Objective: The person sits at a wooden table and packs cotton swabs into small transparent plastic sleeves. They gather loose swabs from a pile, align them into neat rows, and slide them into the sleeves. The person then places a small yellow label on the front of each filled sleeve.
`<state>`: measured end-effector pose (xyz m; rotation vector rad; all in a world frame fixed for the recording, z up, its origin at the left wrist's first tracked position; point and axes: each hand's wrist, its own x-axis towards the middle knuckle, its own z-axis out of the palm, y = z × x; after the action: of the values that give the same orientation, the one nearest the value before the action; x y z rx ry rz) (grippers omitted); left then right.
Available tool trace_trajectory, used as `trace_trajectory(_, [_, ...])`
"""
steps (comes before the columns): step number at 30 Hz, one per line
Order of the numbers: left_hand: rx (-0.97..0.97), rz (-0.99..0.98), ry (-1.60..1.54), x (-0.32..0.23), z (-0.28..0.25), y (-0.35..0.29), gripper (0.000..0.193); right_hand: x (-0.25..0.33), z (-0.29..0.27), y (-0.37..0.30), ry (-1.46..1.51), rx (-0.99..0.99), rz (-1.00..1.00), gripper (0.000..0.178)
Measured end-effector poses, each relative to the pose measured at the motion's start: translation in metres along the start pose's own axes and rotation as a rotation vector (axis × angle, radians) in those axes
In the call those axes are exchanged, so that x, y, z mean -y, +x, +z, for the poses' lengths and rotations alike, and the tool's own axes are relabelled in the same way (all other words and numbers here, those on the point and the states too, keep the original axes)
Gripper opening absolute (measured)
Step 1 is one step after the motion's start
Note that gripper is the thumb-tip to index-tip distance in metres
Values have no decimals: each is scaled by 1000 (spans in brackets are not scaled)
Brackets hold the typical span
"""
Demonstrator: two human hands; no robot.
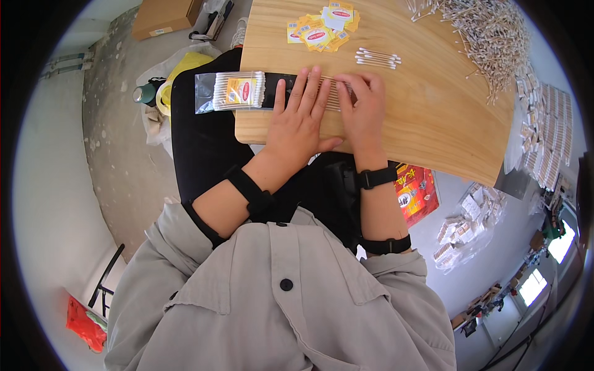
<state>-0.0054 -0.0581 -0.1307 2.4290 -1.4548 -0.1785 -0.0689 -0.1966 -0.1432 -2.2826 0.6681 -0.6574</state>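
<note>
Both hands are flat down on the wooden table here. The left hand has its fingers spread and lying released on top of a row of cotton swabs, palm down, not gripping anything. The right hand sits just beside it, touching it at the thumb side, with its fingers curled a bit over the same row of swabs; looks like the fingertips are pinching or pressing the swab ends, but the view's too squashed there to say for sure.

The swabs lie under and between both sets of fingers, on a black strip that runs along the table edge. Out past the left fingertips, toward the person's left, there's a clear bag of swabs with a yellow and red label, hanging partly off the table end.

Beyond the fingertips, further up the table: a small bunch of loose swabs, and past that a scatter of yellow label cards. Off beyond the right fingers there's a big heap of loose swabs, well apart from the hands.
</note>
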Motion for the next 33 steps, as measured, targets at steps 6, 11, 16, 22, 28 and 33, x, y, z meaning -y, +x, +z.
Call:
trace_trajectory(6, [-7, 15, -23, 1, 2, -1, 110, 17, 14, -1, 380, -203, 155, 35])
trace_trajectory(11, [95, 0, 150, 7, -11, -7, 109, 16, 47, -4, 544, -240, 98, 38])
trace_trajectory(16, [118, -38, 288, 22, -16, -17, 110, 43, 51, -6, 563, -174, 140, 35])
trace_trajectory(22, [158, -50, 279, 30, -30, -20, 110, 40, 38, 5, 210, -275, 151, 33])
trace_trajectory(28, [144, -56, 270, 33, -29, -23, 110, 35, 46, 15, -265, -257, -54, 45])
trace_trajectory(33, [105, -51, 251, 32, -25, -20, 112, 37, 63, 11, -393, -194, -88, 45])
